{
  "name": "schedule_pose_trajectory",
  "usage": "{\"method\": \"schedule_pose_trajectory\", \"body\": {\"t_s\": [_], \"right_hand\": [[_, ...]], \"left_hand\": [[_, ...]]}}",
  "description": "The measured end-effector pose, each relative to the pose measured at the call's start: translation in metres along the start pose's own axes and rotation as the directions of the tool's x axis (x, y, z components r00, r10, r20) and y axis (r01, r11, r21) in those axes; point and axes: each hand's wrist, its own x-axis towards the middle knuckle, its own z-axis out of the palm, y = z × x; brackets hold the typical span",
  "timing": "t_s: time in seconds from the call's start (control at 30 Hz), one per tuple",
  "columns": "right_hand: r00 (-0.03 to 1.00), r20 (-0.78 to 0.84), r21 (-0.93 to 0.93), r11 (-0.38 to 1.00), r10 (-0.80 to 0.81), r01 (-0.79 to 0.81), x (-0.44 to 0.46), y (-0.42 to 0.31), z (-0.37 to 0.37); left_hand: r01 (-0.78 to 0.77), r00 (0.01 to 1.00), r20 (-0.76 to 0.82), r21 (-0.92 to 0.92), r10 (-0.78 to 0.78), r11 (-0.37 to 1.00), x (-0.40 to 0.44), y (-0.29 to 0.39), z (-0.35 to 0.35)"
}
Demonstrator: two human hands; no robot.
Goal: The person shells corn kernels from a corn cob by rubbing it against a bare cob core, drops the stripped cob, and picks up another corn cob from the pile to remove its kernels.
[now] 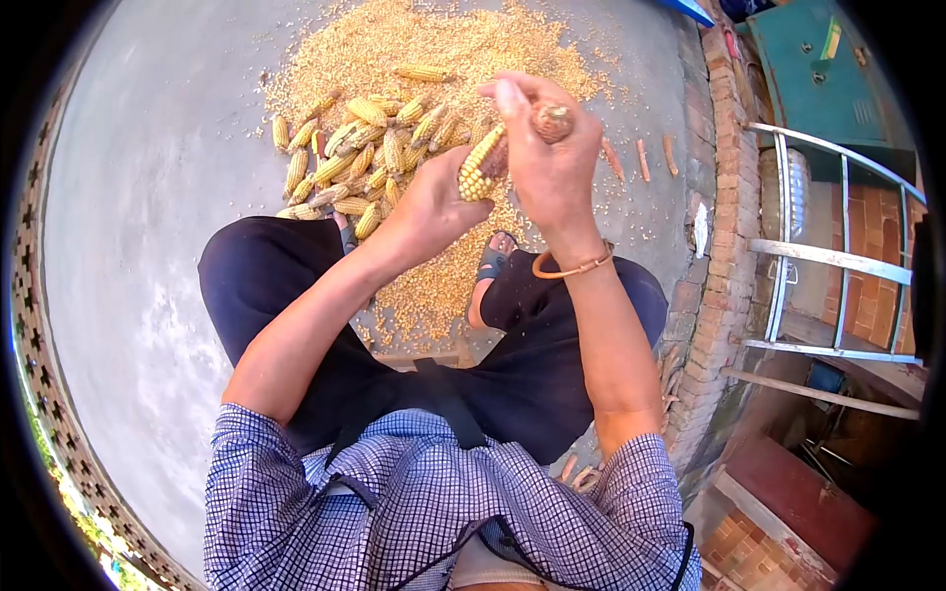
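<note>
left of brick edging [734, 197], hand-held corn ear [479, 177], wide concrete [148, 207]

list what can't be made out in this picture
All in the head view:
Cob: partly hidden by the right hand.
Corn ear: partly hidden by the left hand.
Left foot: mostly hidden by the trousers.
Blue thing: cut off by the top edge.

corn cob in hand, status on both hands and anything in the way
Left hand gripping partly stripped corn cob. Right hand around reddish-brown cob end. Nothing visibly blocking either.
</note>
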Motion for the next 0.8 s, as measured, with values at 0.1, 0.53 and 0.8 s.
{"method": "schedule_pose_trajectory", "body": {"t_s": [0.1, 0.53, 0.8], "right_hand": [[0.992, 0.037, 0.151, 0.981, 0.120, -0.124, 0.001, -0.001, -0.013], [0.968, 0.188, -0.476, 0.846, -0.167, 0.239, -0.023, -0.007, 0.016], [0.998, 0.024, 0.322, 0.945, 0.059, -0.064, -0.003, -0.003, -0.002]], "left_hand": [[0.172, 0.984, 0.035, -0.417, -0.174, 0.892, -0.003, 0.014, -0.007], [-0.199, 0.975, 0.061, -0.172, 0.212, 0.965, -0.014, -0.002, -0.001], [0.202, 0.978, 0.152, -0.541, -0.141, 0.817, -0.007, 0.014, -0.002]]}}
